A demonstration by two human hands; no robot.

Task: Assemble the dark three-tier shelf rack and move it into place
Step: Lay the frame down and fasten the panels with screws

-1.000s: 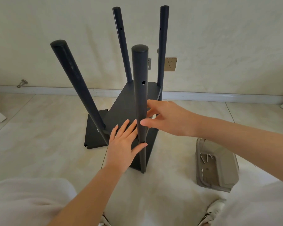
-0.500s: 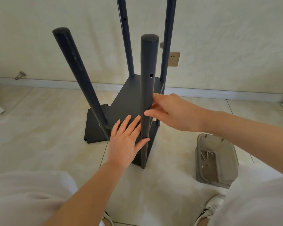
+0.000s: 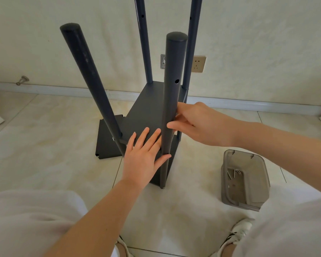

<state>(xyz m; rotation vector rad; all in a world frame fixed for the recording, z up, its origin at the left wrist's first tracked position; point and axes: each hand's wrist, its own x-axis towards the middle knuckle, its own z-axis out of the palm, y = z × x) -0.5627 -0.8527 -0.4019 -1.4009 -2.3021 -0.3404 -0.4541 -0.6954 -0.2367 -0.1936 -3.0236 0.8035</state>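
Head view: nearest, on the tiles to the right, a grey tub [image 3: 248, 184] holds loose screws [image 3: 233, 173]. Past it, the left hand [image 3: 143, 154] lies flat, fingers straight, on a shelf panel [image 3: 146, 112] of the half-built rack [image 3: 93, 86], thumb against the near post [image 3: 172, 89]. The right hand [image 3: 198, 123] pinches that post at the panel's corner. A spare panel [image 3: 106, 143] lies on the floor behind. This corner looks unfastened. If the pinch loosens, the panel could drop off level and the screw holes would misalign.
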